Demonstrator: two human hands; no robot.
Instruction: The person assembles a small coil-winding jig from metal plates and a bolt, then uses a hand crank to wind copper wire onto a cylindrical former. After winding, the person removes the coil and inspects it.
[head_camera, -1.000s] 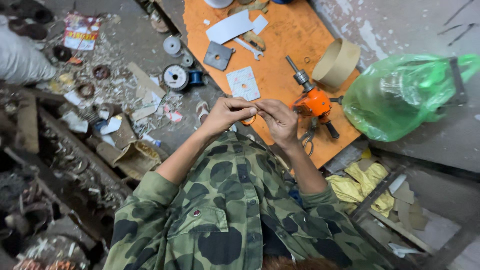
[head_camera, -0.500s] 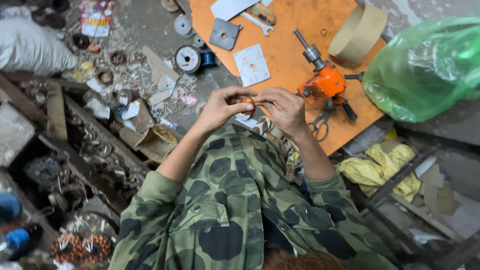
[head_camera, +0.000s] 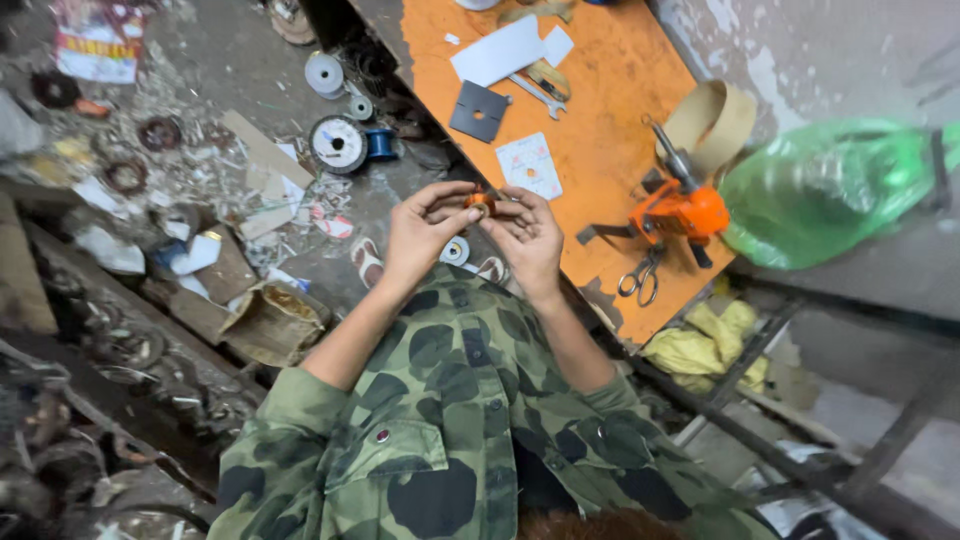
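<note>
Orange coil (head_camera: 481, 201): 1 | left hand (head_camera: 421, 235), right hand (head_camera: 530, 238): both pinching it

Your left hand (head_camera: 425, 235) and right hand (head_camera: 528, 240) pinch a small orange ring (head_camera: 480, 202) with a coppery sheen. The orange tabletop (head_camera: 600, 110) looks like matt, scuffed board. On it you have a glossy orange hand drill (head_camera: 672, 208), bare-metal scissors (head_camera: 640, 280), a dull grey metal plate (head_camera: 479, 111) and white paper sheets (head_camera: 498, 52). The green bag (head_camera: 830, 190) is thin, shiny plastic. Your camouflage shirt (head_camera: 450, 430) is matt cloth.
</note>
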